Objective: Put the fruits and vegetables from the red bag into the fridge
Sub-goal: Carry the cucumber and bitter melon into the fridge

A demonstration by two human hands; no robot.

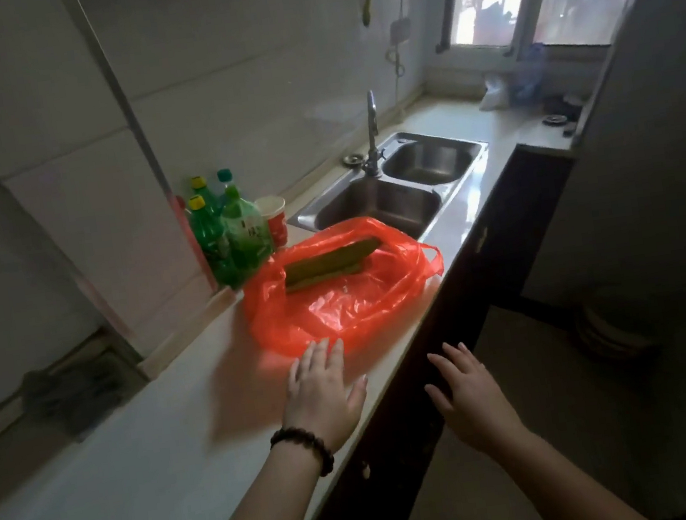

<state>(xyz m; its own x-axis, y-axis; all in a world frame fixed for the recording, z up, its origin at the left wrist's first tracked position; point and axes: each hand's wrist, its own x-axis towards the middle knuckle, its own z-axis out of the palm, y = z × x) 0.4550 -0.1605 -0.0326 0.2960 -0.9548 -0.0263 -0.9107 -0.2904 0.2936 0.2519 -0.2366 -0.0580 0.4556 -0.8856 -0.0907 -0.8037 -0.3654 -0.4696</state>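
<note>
A red plastic bag (346, 298) lies open on the white counter (159, 436), just in front of the sink. Inside it, at the far side, lie long green cucumbers (328, 264). My left hand (323, 389) hovers flat over the counter with straight fingers, its fingertips at the bag's near edge. A dark bead bracelet sits on that wrist. My right hand (470, 395) is spread open in the air beyond the counter's front edge, holding nothing. The tall grey fridge (646, 193) stands at the right, its door closed as far as I can see.
A steel double sink (394, 196) with a tap lies behind the bag. Green bottles (232, 230) and a red-and-white cup (276, 221) stand against the tiled wall at the left. Dark cabinet fronts (464, 270) run below the counter. A window is at the back right.
</note>
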